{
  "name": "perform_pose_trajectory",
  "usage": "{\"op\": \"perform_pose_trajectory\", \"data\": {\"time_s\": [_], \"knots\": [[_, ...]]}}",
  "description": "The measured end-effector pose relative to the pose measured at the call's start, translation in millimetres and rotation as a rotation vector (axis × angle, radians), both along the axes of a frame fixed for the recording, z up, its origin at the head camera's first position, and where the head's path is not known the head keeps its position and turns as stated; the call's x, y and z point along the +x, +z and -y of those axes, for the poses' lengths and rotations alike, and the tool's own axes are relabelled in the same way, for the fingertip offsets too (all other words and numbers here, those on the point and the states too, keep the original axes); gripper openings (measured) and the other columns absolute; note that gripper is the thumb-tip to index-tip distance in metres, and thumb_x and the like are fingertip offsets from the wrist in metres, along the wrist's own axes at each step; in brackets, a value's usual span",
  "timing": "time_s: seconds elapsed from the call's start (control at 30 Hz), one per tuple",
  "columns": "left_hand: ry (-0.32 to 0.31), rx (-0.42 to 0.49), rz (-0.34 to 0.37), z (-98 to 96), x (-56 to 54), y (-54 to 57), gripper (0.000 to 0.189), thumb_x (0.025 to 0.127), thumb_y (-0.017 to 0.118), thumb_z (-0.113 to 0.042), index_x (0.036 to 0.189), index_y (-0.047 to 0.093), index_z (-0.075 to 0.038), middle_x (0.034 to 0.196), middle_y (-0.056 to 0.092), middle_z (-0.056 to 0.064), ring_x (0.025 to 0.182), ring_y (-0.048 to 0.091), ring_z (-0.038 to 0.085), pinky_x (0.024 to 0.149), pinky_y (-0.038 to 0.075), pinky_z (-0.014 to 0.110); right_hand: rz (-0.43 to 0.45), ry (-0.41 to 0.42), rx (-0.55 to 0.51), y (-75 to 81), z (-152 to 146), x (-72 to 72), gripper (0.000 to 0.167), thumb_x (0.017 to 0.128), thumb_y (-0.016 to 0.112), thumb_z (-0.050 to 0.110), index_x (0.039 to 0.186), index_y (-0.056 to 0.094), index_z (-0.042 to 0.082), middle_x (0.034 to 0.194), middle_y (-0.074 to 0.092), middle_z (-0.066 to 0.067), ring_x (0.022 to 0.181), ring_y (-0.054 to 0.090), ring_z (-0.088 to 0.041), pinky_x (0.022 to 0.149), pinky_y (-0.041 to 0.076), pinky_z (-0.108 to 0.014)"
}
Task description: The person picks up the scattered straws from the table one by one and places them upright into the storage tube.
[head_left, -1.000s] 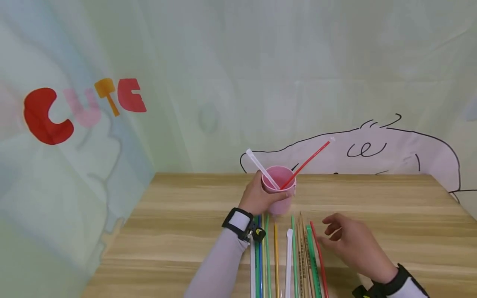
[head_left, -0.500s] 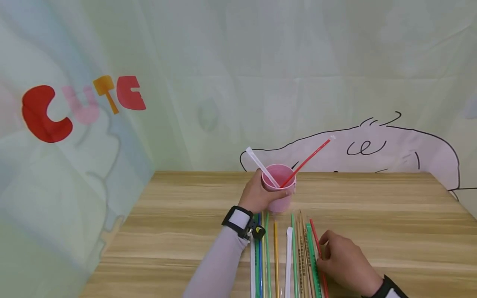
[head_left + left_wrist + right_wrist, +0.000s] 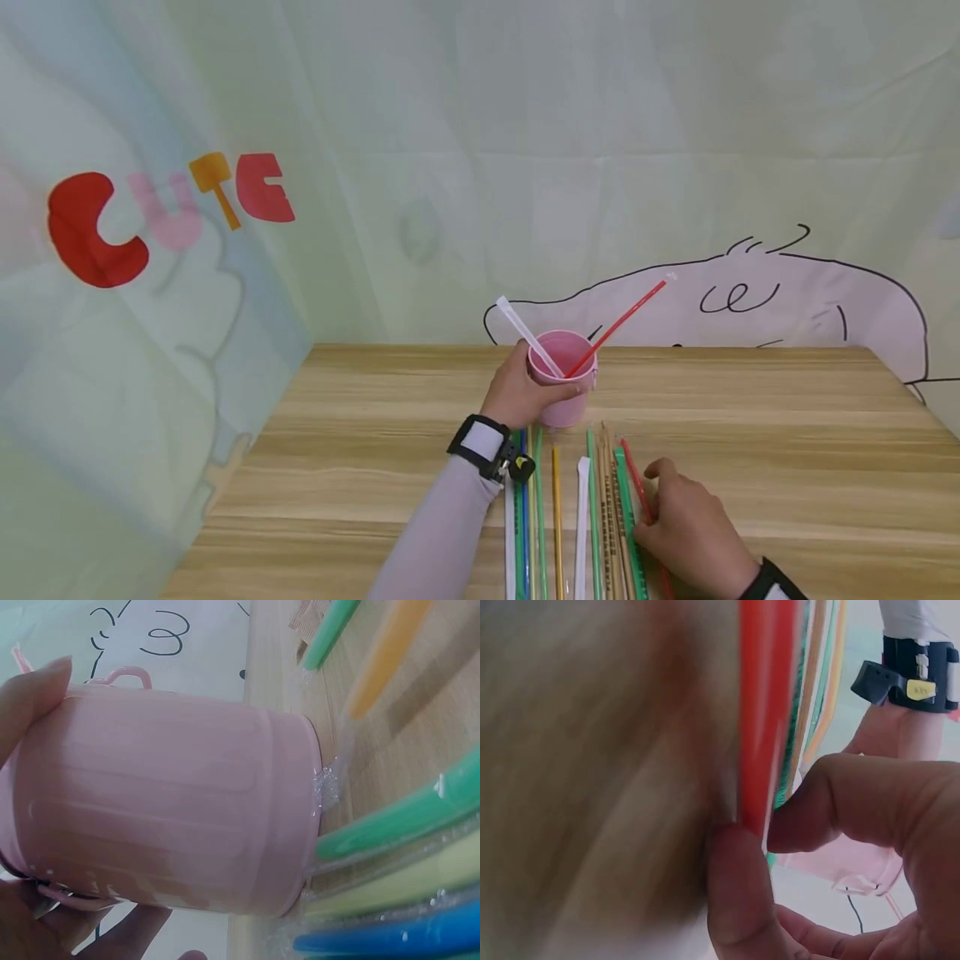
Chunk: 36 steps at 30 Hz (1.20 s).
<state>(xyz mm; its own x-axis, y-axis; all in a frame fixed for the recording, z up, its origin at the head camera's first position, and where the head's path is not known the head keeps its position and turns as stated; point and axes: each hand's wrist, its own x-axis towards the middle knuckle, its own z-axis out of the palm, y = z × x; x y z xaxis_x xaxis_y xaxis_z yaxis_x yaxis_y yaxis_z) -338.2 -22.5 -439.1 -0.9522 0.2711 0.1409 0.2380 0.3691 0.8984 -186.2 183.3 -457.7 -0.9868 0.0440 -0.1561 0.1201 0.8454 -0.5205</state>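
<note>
My left hand [image 3: 513, 398] grips a small pink bucket [image 3: 567, 407] near its rim, thumb across the front. In the left wrist view its ribbed wall [image 3: 165, 795] and small side handles show. Leaning inside the bucket are a white-wrapped straw [image 3: 528, 335] and a red straw [image 3: 618, 327]. Lower right, my right hand [image 3: 693, 527] pinches another red straw [image 3: 634, 473] between thumb and forefinger, at the right end of a row of straws. The right wrist view shows this red straw [image 3: 766, 697] close up between the fingertips.
The row on the wooden table [image 3: 360, 467] includes a green straw [image 3: 626, 500], several brown printed sticks [image 3: 607, 508], a white-wrapped straw [image 3: 582, 517], a yellow straw [image 3: 557, 508] and a blue straw [image 3: 525, 508]. A printed cloth backdrop [image 3: 450, 208] rises behind the table.
My right hand has come down and left onto the red straw at the row's right end and now pinches it; the straw has tilted slightly. The left hand and bucket stay put.
</note>
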Motion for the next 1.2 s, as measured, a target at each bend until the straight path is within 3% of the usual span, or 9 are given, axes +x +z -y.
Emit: {"op": "perform_pose_trajectory", "data": {"time_s": [0.33,0.6,0.97,1.2], "knots": [[-0.002,0.019,0.023,1.3,2.0,1.4,0.084,0.079,0.09,-0.043,0.148,0.047,-0.021,0.141,0.062,0.003,0.13,0.059,0.026,0.107,0.054,0.047,-0.133,0.001,-0.034,17.0,-21.3,0.8,0.061,0.081,0.08,0.013,0.131,0.051,-0.008,0.076,0.067,0.001,0.065,0.058,-0.012,0.055,0.046,-0.027],[0.009,0.015,0.027,2.5,-0.4,-1.2,0.085,0.078,0.091,-0.044,0.147,0.047,-0.021,0.141,0.063,0.003,0.129,0.06,0.026,0.107,0.054,0.047,-0.173,-0.002,-0.113,32.0,-29.2,-1.2,0.055,0.085,0.077,0.01,0.132,0.054,-0.006,0.081,0.066,-0.003,0.063,0.058,-0.014,0.05,0.045,-0.025],[-0.004,0.028,0.025,2.2,0.9,-0.3,0.085,0.078,0.09,-0.044,0.148,0.046,-0.023,0.141,0.063,0.002,0.13,0.06,0.025,0.107,0.053,0.047,-0.199,-0.004,-0.117,50.2,-31.8,-9.2,0.053,0.086,0.072,0.01,0.134,0.054,-0.006,0.089,0.068,-0.007,0.07,0.061,-0.015,0.054,0.049,-0.026],[-0.012,0.031,0.018,2.4,0.4,-1.4,0.085,0.079,0.09,-0.043,0.149,0.046,-0.023,0.141,0.062,0.002,0.131,0.06,0.027,0.107,0.054,0.047,-0.286,-0.011,-0.138,68.8,-34.4,-12.1,0.051,0.087,0.07,0.008,0.133,0.054,-0.006,0.092,0.067,-0.009,0.077,0.066,-0.016,0.057,0.054,-0.025]]}}
